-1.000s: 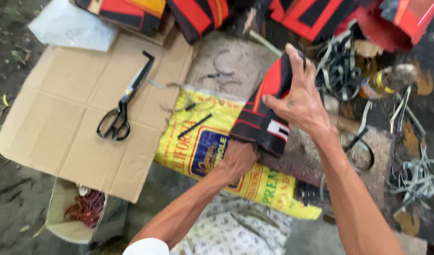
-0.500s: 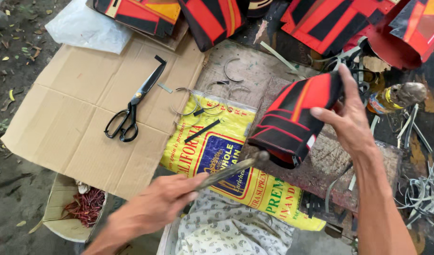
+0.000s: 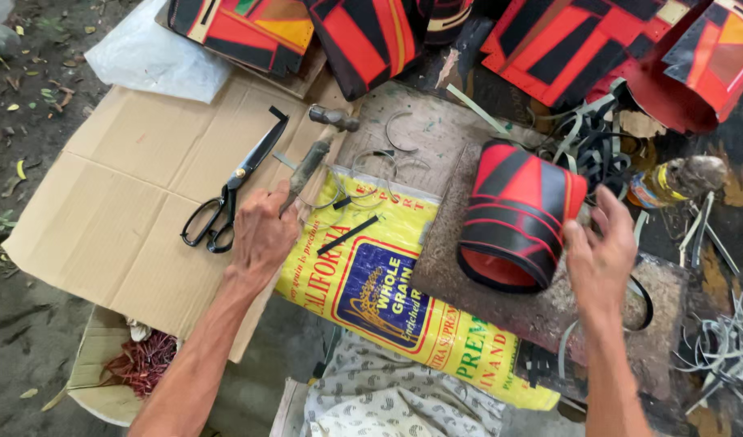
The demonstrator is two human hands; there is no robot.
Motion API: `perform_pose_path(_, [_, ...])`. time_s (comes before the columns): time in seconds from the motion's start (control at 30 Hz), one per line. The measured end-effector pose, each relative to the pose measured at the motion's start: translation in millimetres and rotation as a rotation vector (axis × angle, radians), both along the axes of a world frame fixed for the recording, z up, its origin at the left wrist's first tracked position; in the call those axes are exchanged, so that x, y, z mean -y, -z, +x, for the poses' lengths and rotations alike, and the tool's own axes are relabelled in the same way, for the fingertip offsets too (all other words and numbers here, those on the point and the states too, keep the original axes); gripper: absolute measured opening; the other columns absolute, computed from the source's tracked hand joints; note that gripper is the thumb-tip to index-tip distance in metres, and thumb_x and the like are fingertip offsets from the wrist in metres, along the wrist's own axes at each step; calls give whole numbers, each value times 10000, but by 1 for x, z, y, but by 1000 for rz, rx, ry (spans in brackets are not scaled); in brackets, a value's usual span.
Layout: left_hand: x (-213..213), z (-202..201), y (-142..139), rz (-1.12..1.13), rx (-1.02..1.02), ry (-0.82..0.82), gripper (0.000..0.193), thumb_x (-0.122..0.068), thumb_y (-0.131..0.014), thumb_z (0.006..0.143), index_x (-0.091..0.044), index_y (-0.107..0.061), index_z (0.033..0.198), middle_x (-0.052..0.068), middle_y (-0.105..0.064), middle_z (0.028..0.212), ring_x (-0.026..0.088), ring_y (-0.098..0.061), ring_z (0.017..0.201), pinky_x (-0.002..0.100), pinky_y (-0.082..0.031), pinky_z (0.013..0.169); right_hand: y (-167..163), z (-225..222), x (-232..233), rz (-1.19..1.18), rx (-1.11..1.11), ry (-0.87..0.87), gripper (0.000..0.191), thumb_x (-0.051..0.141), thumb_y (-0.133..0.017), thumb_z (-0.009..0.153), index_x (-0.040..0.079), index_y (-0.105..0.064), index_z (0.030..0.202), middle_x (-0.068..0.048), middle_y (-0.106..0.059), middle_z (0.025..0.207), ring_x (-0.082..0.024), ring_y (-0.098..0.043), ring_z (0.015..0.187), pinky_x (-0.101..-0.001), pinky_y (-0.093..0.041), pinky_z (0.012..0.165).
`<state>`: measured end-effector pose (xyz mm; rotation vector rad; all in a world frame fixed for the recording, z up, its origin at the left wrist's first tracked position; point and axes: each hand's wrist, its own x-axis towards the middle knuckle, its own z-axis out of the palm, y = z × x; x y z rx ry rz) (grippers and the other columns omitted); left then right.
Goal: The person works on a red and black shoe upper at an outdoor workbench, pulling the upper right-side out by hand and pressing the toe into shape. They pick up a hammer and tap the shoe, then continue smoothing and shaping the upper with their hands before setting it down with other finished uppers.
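Left hand [image 3: 262,231] clenched round the handle of a worn grey metal hammer [image 3: 316,154], its head lying at twelve o'clock from the fist on the flat brown cardboard sheet [image 3: 137,210]; right hand [image 3: 602,255] released, fingers spread, just beside but apparently not gripping the red-and-black curved rubber sleeve [image 3: 517,214]; contact cannot be confirmed. The sleeve stands on its side on a rough brown work block [image 3: 541,303], at nine o'clock from the right hand; it appears already formed into a closed loop, so shaping is judged done on this piece, though any fastening of its seam cannot be told. Several red, black and orange panels [image 3: 363,40] lie at twelve o'clock, seemingly not yet formed. Black-handled scissors [image 3: 230,198] rest on the cardboard at nine o'clock from the left hand; a yellow printed grain sack [image 3: 388,299] lies between the hands; grey strip offcuts [image 3: 728,348] are heaped at three o'clock.
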<state>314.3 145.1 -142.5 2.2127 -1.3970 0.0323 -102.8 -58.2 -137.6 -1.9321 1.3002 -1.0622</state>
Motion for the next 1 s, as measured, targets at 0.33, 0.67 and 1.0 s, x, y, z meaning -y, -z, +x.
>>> perform_pose_path(0.33, [34,-40,-33,19,206,132,446,-120,-678,846,38,-643,1261,292,-556,1319,481,-529,1224,537,-421,1020,14,39,-148,551,1228,137,285,105,-620,974,27,-588,1247,-160,-682,1175,-273,-632,1136,-464,-460,1074])
perform_pose_path(0.67, [227,-159,44,39,-870,342,949,-595,-706,918,139,-427,1450,351,-585,1338,431,-566,1316,472,-446,1082,3,86,-84,778,1384,263,383,151,-668,942,77,-587,1310,-91,-658,1271,-248,-649,1146,-480,-488,1019])
perform_pose_path(1.0, [231,-168,33,95,-1794,614,807,-374,-914,690,-31,-560,1328,102,-684,1192,256,-688,1100,479,-628,869,-19,0,-94,599,968,-69,624,-43,-604,961,59,-421,1549,-86,-577,1476,-235,-593,1348,-460,-494,1165])
